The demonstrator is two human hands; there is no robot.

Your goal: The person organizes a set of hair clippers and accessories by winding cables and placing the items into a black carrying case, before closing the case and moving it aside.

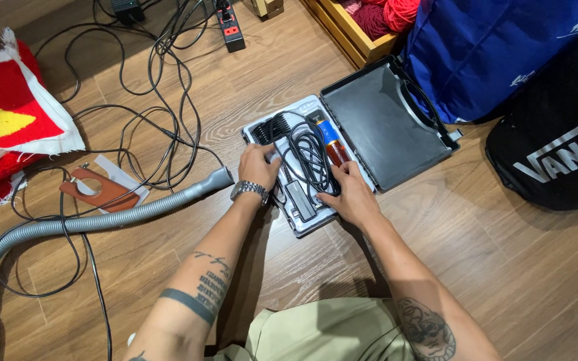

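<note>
An open grey carrying case [300, 226] lies on the wooden floor, its black lid [382, 127] folded back to the right. Inside are a hair clipper with a blue and red-brown body [332, 139], black comb attachments [267, 128] and a coiled black cord with its adapter [304, 164]. My left hand [257, 165] rests on the case's left side, fingers touching the tray near the combs. At the tray's right side my right hand [350, 192] presses beside the clipper and the cord. Neither hand visibly grips anything.
A grey ribbed hose [95, 220] runs across the floor at left. Tangled black cables [162, 100] and a power strip [230, 27] lie beyond it. A red and yellow rug [1, 113], a brown flat piece [98, 190], a blue bag [490, 53], a black bag [556, 154] and a wooden crate of yarn [362, 27] surround the case.
</note>
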